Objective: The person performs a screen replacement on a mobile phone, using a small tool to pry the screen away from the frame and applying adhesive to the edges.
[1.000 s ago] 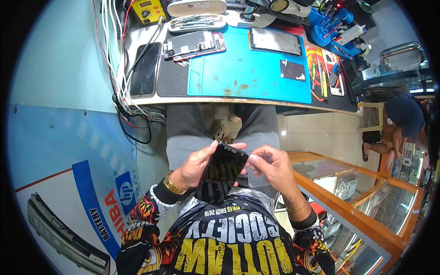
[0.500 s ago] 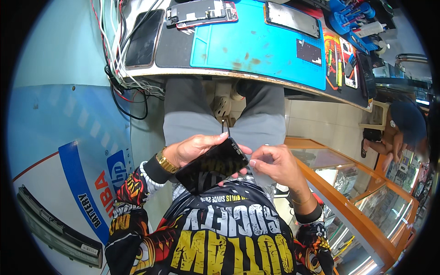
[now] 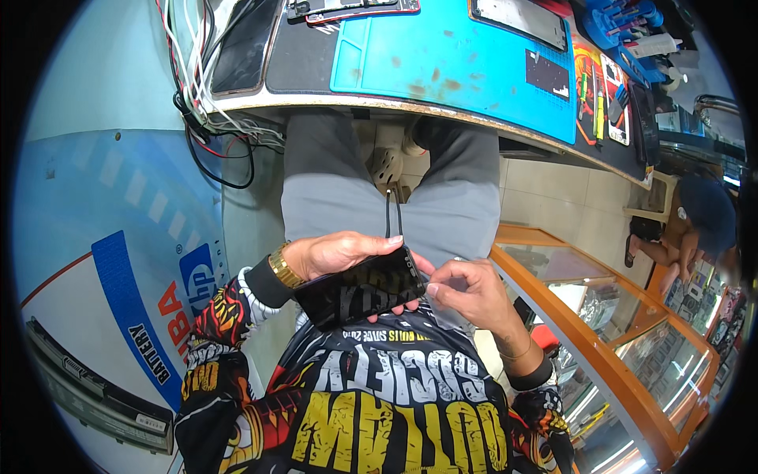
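Note:
A glossy black smartphone lies tilted across my left hand, above my lap. The left thumb rests along its upper edge, and fingertips show beneath and past its far side. My right hand is at the phone's right end, thumb and forefinger pinched together close to the corner. Whatever sits in that pinch is too small or hidden to make out. A greyish, partly see-through patch shows just below the right hand; I cannot tell what it is. Two black cords stick up beyond the left thumb.
Ahead stands a workbench with a blue repair mat, an opened phone, a dark phone and a light-screened phone. Cables hang at its left. A glass display case stands right; another person sits beyond.
The phone has turned slightly toward level in my left hand. My right hand stays pinched at its corner, a little lower. The view has shifted, so the bench sits higher.

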Motion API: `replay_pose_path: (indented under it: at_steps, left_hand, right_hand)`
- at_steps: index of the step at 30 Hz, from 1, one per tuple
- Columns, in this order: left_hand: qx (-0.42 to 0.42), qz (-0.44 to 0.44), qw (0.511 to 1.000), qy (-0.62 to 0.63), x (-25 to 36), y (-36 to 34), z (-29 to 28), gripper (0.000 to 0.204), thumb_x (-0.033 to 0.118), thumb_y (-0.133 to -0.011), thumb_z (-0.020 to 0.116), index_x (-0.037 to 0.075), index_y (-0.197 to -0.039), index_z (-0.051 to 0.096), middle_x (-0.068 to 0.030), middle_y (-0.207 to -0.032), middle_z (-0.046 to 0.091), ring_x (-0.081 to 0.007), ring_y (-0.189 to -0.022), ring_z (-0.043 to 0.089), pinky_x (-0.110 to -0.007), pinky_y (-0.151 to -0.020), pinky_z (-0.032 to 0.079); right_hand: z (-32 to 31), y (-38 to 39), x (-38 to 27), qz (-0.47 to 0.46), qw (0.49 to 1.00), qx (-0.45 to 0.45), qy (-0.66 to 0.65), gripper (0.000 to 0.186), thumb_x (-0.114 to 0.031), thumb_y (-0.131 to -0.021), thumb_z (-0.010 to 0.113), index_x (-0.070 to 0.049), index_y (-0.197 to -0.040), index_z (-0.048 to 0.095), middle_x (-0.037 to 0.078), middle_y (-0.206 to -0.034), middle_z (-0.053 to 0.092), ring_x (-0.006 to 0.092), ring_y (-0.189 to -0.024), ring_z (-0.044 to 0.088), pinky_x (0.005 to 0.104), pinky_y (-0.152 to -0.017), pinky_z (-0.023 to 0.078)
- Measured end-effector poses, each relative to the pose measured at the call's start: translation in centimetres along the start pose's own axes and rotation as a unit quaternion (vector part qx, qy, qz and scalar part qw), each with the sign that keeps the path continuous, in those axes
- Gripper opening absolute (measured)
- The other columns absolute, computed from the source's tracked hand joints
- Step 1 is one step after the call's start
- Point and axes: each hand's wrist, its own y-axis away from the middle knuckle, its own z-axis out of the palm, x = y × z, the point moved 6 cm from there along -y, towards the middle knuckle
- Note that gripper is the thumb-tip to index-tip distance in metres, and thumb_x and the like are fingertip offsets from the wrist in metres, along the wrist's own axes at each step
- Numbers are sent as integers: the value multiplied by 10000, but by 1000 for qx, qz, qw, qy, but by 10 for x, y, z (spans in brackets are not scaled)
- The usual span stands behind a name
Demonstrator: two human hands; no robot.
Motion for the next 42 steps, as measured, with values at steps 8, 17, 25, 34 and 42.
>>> replay_pose_path:
  at_steps: [8,17,25,34,42]
  left_hand:
    - [34,-20,999,-38,0,0,6,709,529,-1122,332,6,-1601,310,-266,-1391,602,-326,-1209,665,-427,-901,601]
    - [17,-20,999,-45,-1,-5,0,658,529,-1122,343,48,-1570,370,-216,-1292,684,-280,-1129,711,-388,-817,638]
    - [25,-31,998,-48,1,-6,4,649,524,-1126,328,45,-1560,380,-225,-1311,671,-285,-1137,706,-393,-835,632]
    - [36,-39,997,-56,-1,-6,7,639,519,-1131,311,41,-1548,391,-234,-1334,656,-290,-1146,701,-399,-856,624]
    - [51,-45,996,-51,-2,-4,8,632,514,-1135,296,38,-1537,400,-243,-1353,643,-295,-1155,696,-404,-874,618]
  right_hand:
    - [0,-3,-5,-27,999,6,18,148,-112,-940,735,32,-909,719,57,-709,700,80,-624,611,270,-632,527]
    - [-1,-6,-8,-44,999,14,28,130,-107,-949,739,19,-919,723,41,-678,692,72,-609,607,270,-601,501]
    - [-2,-9,-15,-84,995,31,53,141,-110,-952,746,23,-912,720,33,-669,678,69,-611,610,267,-593,492]
    - [-2,-13,-22,-73,995,34,56,152,-112,-958,739,28,-902,713,39,-661,676,76,-605,614,267,-582,478]
    - [-2,-16,-22,-78,995,51,44,145,-110,-957,736,28,-915,721,49,-662,683,92,-606,627,275,-588,484]
